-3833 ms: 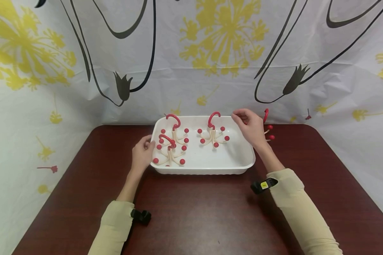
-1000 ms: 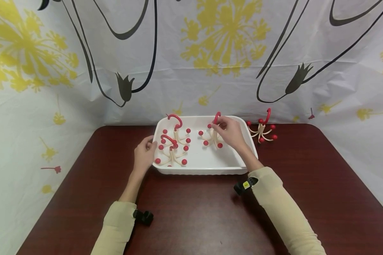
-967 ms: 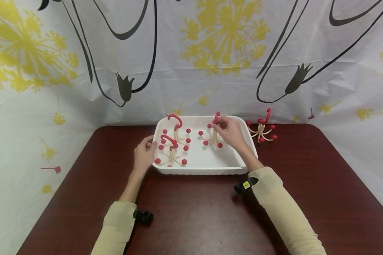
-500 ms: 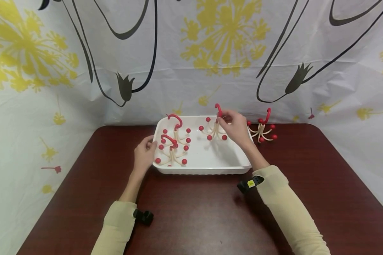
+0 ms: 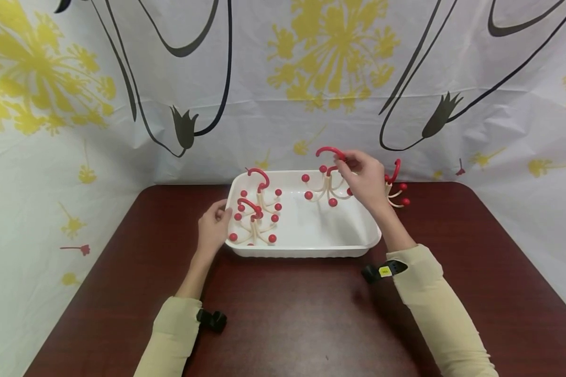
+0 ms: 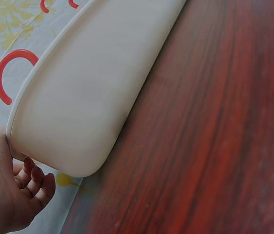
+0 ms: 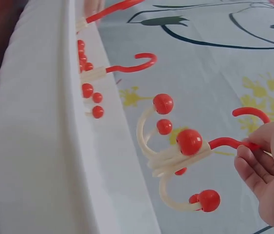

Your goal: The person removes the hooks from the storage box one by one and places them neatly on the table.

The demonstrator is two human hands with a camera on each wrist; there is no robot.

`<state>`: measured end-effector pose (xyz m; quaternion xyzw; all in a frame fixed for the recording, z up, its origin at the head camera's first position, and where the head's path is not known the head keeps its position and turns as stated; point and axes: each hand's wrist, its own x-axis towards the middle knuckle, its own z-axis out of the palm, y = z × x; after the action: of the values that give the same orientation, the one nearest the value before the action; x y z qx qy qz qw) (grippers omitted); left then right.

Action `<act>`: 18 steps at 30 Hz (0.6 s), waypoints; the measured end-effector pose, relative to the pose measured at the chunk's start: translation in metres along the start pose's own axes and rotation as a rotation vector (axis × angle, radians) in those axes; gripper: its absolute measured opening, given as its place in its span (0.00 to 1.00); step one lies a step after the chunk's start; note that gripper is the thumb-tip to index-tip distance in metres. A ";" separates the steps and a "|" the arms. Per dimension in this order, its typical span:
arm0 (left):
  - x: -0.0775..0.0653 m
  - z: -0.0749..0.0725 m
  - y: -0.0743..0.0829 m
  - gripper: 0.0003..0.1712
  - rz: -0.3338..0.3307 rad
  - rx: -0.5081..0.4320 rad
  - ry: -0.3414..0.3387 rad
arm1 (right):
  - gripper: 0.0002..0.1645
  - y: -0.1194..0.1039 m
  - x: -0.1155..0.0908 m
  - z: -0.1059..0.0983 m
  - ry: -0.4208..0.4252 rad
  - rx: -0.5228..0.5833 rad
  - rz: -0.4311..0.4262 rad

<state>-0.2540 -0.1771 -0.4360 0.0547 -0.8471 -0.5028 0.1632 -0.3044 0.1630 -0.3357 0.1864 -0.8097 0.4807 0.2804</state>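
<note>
Lying nearest, the dark reddish table [image 5: 306,314] ran back beneath two sleeved arms [image 5: 170,322] to the white tray [image 5: 297,248]. At its left end the left hand [image 5: 212,226] gripped the rim, fingers curled under the edge. Inside that end stood two red-hooked, cream-armed pieces, the front one [image 5: 253,226] so near the rear one [image 5: 260,197] that their ball-tipped arms overlapped in the head view. Farther back, the right hand [image 5: 365,179] pinched the slim red hook of a third piece [image 5: 328,183] between thumb and fingers, holding it over the tray toward the far rim; whether any ball touched the tray could not be told. Since that hold sat on the hook alone, with the spread arms well below, the piece could twist or swing. A red ball catching on the rim might jolt the tray or drag the hook from the pinch, and a slack left hand could let the tray slide. Just beyond the tray's right end stood a fourth piece [image 5: 389,189], partly hidden by the right arm, which a wide sweep might topple. Behind hung the patterned curtain [image 5: 250,123].
</note>
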 end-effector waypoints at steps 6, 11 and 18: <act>0.001 0.001 0.000 0.21 0.002 0.003 0.004 | 0.12 -0.004 0.002 -0.015 0.059 0.078 0.005; 0.001 0.001 0.001 0.21 0.001 0.006 0.005 | 0.13 -0.009 0.003 -0.029 0.100 0.094 0.016; 0.000 0.000 0.001 0.21 -0.005 -0.003 0.004 | 0.14 -0.013 0.004 -0.049 0.126 0.141 0.006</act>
<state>-0.2535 -0.1764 -0.4350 0.0577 -0.8460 -0.5043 0.1635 -0.2872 0.2005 -0.3057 0.1728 -0.7552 0.5480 0.3153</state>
